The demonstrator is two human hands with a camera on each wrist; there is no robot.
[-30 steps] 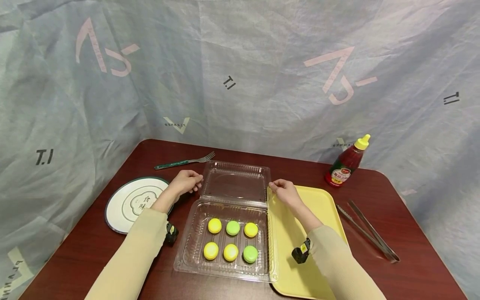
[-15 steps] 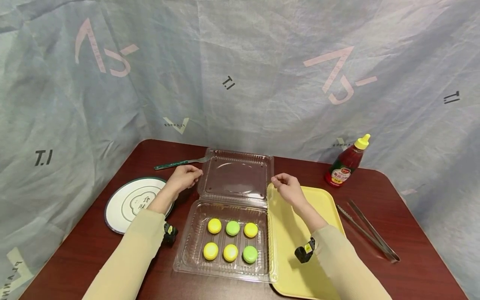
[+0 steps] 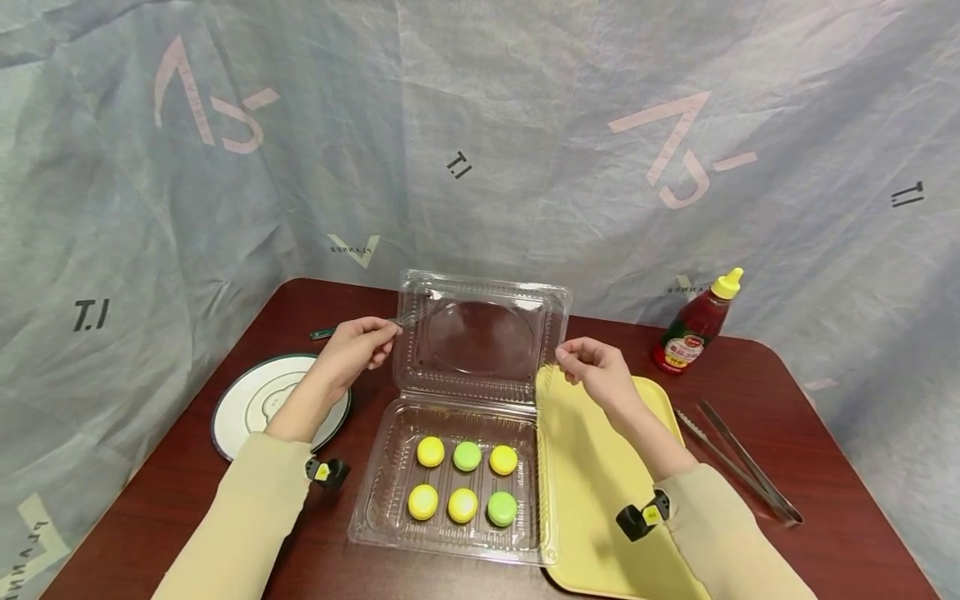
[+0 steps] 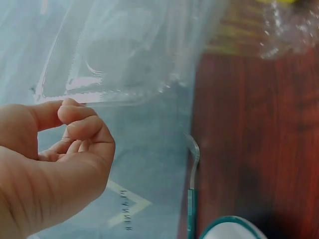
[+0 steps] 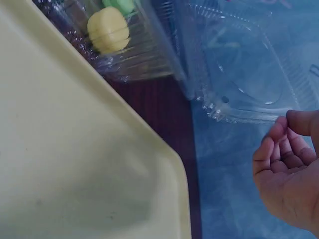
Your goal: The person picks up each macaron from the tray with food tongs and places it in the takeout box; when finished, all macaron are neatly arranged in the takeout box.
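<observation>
A clear plastic clamshell box stands in the middle of the table, its lid (image 3: 480,333) tilted up behind its base (image 3: 375,492). Two rows of yellow macarons (image 3: 431,452) and green macarons (image 3: 467,456) lie in the base. My left hand (image 3: 356,350) pinches the lid's left edge between thumb and forefinger, as the left wrist view also shows. On the opposite edge, my right hand (image 3: 596,371) pinches the lid's rim with thumb and fingertips. Both hands are above the table, level with the raised lid.
A white plate (image 3: 240,412) sits left, partly behind the left forearm. The fork (image 3: 322,333) lies behind the left hand, its tines seen through the lid. Right of the box are a yellow tray (image 3: 585,517), metal tongs (image 3: 742,467) and a red sauce bottle (image 3: 690,329).
The lid has swung upward from its lower, flatter position, with both hands moving along at its edges. The base and macarons have stayed in place.
</observation>
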